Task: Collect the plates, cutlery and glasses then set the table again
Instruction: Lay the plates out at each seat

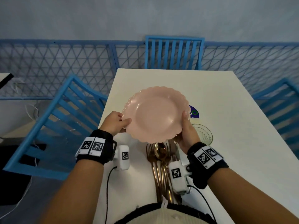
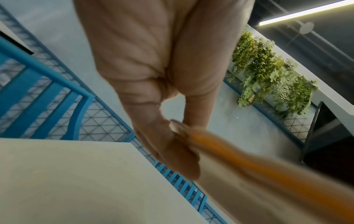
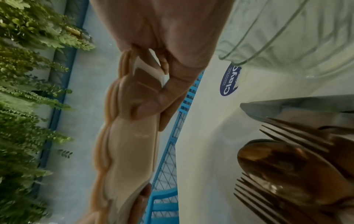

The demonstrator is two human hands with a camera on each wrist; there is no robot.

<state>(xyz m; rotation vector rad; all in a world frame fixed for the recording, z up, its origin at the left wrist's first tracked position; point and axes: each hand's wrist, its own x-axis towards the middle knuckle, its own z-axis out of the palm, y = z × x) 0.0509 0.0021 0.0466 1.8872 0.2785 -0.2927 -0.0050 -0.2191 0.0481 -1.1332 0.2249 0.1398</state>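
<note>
White table [image 1: 226,97]: cutlery [image 1: 161,160], glass [image 1: 204,133] under held plate [image 1: 154,113].

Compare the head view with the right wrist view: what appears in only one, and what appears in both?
Head view only: the left hand gripping the plate's left rim, both wrist bands, the far blue chair.
Right wrist view only: hanging green ferns.
Both: the pink scalloped plate, the right hand gripping it, the bronze cutlery, the clear glass, the blue sticker.
</note>
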